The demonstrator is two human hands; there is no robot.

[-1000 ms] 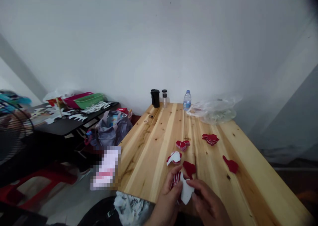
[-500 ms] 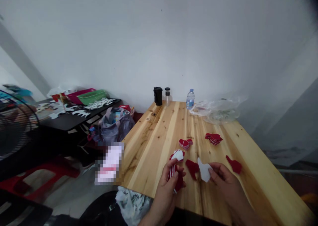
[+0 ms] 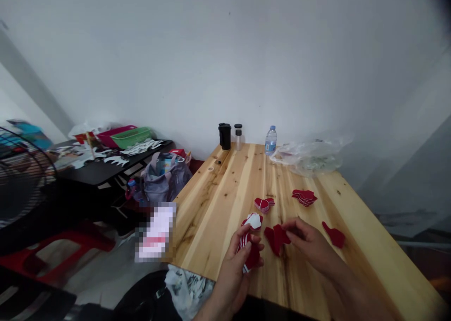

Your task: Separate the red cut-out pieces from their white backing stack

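- A long wooden table [image 3: 225,194] runs away from the person toward a pale wall.
- At its far end stand a black cup [image 3: 224,136], a small clear jar with a dark lid [image 3: 238,136] and a water bottle [image 3: 270,141], with a crumpled clear plastic bag [image 3: 310,157] just beside the bottle.
- Three groups of red cut-outs lie on the wood beyond the hands: a small pair of red pieces [image 3: 263,204], a stack of red pieces [image 3: 304,197] farther right, and a single red piece [image 3: 334,236] near the right edge. None lies between the two hands.
- Just beyond the left hand lies a red and white pile [image 3: 253,220], white face up.
- To the left of the table sit a grey bag [image 3: 162,177], a black side table [image 3: 98,168] with white cut-outs and red and green trays, a fan and a red stool.
- The left hand [image 3: 243,260] is clenched around a bundle of red shapes [image 3: 249,253] with white edges showing; the fingers wrap its front and the thumb presses from the side, holding it upright just above the near edge of the table.
- The right hand [image 3: 310,243] pinches a red cut-out [image 3: 277,237] at its right edge between thumb and fingertips; the piece lies low over the wood, whether touching it I cannot tell.
- That red cut-out sits just right of the bundle, near it but apart.
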